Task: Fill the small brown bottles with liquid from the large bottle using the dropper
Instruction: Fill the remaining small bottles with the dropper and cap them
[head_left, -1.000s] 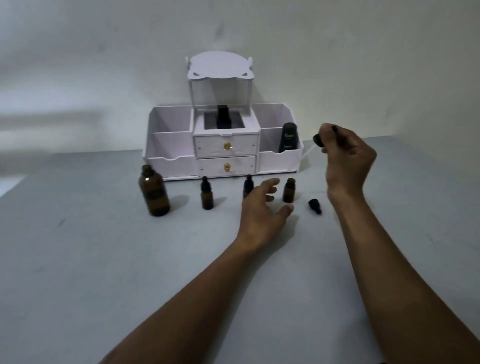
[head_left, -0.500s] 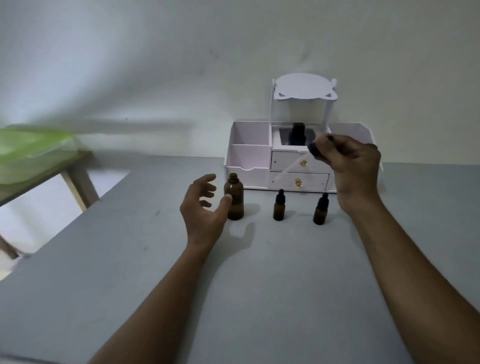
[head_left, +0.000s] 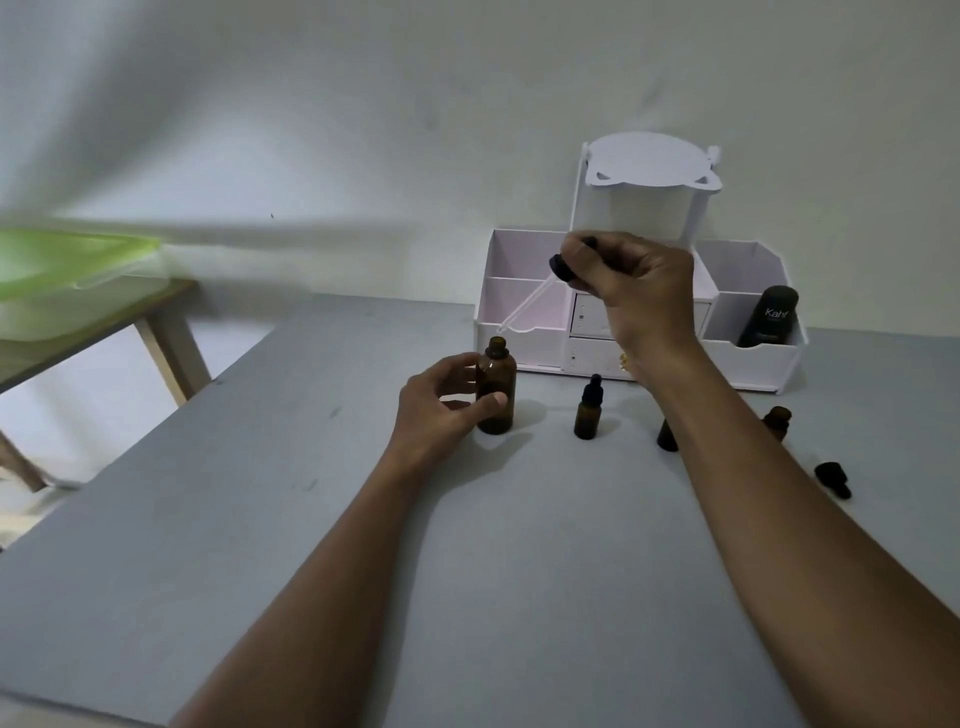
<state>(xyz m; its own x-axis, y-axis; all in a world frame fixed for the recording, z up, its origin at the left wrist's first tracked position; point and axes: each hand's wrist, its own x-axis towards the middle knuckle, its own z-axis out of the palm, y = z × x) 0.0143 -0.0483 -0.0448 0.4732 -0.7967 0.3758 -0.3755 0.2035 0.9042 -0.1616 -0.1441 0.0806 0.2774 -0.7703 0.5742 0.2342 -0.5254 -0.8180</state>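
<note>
The large brown bottle (head_left: 498, 388) stands uncapped on the grey table, and my left hand (head_left: 444, 405) wraps around its left side. Above and to its right, my right hand (head_left: 631, 296) pinches the black bulb of the dropper (head_left: 540, 295); the clear tube slants down-left, its tip just above the bottle's mouth. One small brown bottle with a black dropper cap (head_left: 589, 408) stands to the right. A second small bottle (head_left: 667, 434) is mostly hidden behind my right forearm. A third small bottle (head_left: 777, 422) stands uncapped further right.
A loose black cap (head_left: 832, 479) lies on the table at the right. A white drawer organizer (head_left: 519, 332) stands at the back, with a dark Kahf bottle (head_left: 769, 317) in its right compartment. A wooden side table (head_left: 156, 322) with a green-lidded box (head_left: 67, 265) stands at left.
My left hand has closed around the large bottle. My right hand has carried the dropper left, so its tip now hangs over the bottle's mouth. The view has shifted.
</note>
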